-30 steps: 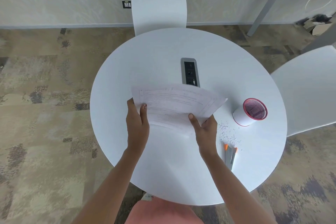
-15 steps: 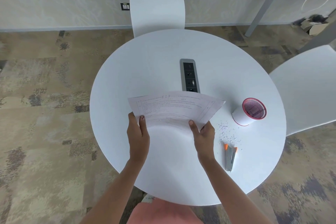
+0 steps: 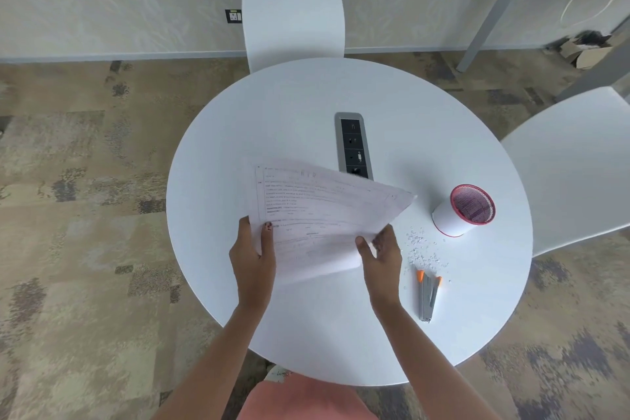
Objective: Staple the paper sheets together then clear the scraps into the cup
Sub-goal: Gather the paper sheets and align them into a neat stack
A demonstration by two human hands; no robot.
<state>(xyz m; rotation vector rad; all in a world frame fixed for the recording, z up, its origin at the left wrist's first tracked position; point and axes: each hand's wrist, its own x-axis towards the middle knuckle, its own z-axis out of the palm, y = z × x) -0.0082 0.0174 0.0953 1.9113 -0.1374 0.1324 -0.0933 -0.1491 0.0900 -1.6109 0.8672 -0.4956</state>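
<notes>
Both hands, the left hand (image 3: 254, 257) and the right hand (image 3: 383, 254), pinch the paper sheets (image 3: 320, 215) by their near edge above the table (image 3: 238, 133). I judge that nothing is stapled yet: the stapler (image 3: 428, 297) lies untouched just beside the right hand. The scraps (image 3: 422, 251) are scattered between stapler and cup (image 3: 460, 211), not cleared.

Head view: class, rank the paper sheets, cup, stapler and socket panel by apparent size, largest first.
Largest: paper sheets.
Next: cup and socket panel, too alike to rank.
Smallest: stapler.
</notes>
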